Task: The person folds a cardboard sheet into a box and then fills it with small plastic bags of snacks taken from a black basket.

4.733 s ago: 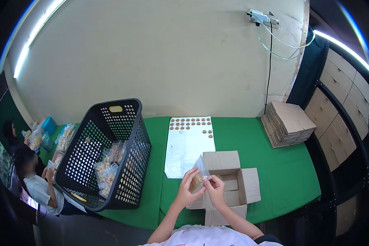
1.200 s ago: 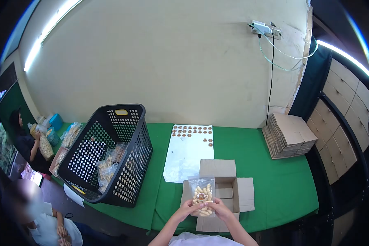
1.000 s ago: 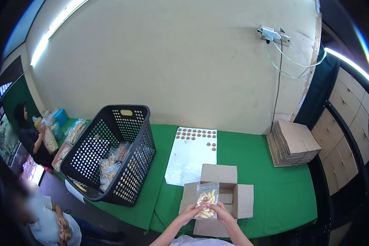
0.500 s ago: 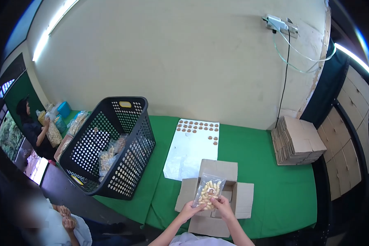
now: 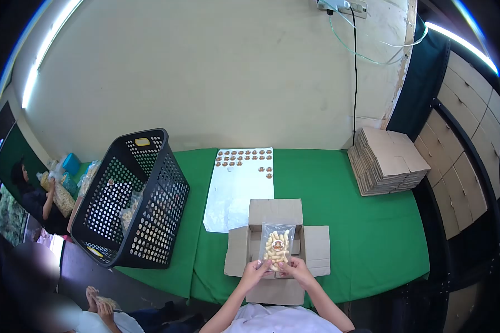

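Observation:
A clear plastic bag of pale, finger-shaped snacks (image 5: 277, 244) with a round label on its front is held upright between both my hands. My left hand (image 5: 256, 272) pinches its lower left corner, and my right hand (image 5: 296, 270) grips the lower right. Behind and below the bag sits a cardboard box (image 5: 316, 250) with its flaps spread out; the bag hides much of its inside. Beyond the box lies a white sheet (image 5: 236, 191) with rows of round stickers along its top and a few at its right side.
A tall black perforated basket (image 5: 150, 216) holding snack bags stands at left on the green-covered table (image 5: 366, 261). Flattened cartons (image 5: 389, 161) are stacked at back right. One person (image 5: 103, 311) is at lower left, another (image 5: 39, 194) farther back beside bags of snacks.
The bag has gone from tilted to upright and faces me more squarely, with both hands still on its lower edge. My view has shifted, moving the scene leftward and upward.

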`<state>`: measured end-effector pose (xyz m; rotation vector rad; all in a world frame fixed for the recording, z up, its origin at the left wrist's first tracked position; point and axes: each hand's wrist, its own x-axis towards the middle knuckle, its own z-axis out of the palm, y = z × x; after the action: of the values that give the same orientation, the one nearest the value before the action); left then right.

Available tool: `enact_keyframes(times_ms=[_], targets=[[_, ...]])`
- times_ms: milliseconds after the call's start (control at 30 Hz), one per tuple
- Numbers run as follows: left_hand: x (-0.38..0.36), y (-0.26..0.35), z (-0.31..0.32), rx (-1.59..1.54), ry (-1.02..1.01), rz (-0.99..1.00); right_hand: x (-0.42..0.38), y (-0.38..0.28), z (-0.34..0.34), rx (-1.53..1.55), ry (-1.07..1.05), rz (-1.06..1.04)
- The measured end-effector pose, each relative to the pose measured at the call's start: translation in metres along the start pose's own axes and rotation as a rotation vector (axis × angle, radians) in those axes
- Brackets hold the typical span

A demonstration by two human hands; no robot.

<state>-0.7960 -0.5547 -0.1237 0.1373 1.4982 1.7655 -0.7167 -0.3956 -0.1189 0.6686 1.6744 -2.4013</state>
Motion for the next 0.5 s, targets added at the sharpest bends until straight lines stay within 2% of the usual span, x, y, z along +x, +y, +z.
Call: enact_keyframes(times_ms=[133,200,333,433,500], targets=[[-0.001,-0.008,-0.005,0.131,0.027,0.033,0.002,0.003,0.004,0.138,-0.008,0.018],[-0.005,-0.009,-0.005,0.134,-0.012,-0.029,0.012,0.013,-0.004,0.146,-0.011,-0.047],[-0.011,-0.014,-0.012,0.02,-0.143,-0.075,0.018,0.009,-0.011,0.058,-0.066,0.057],[-0.013,-0.018,-0.016,0.317,0.025,0.132,0.037,0.031,-0.013,0.022,-0.069,0.106],[-0.017,-0.019,-0.019,0.608,0.282,0.322,0.058,0.059,-0.016,-0.074,0.004,0.107]])
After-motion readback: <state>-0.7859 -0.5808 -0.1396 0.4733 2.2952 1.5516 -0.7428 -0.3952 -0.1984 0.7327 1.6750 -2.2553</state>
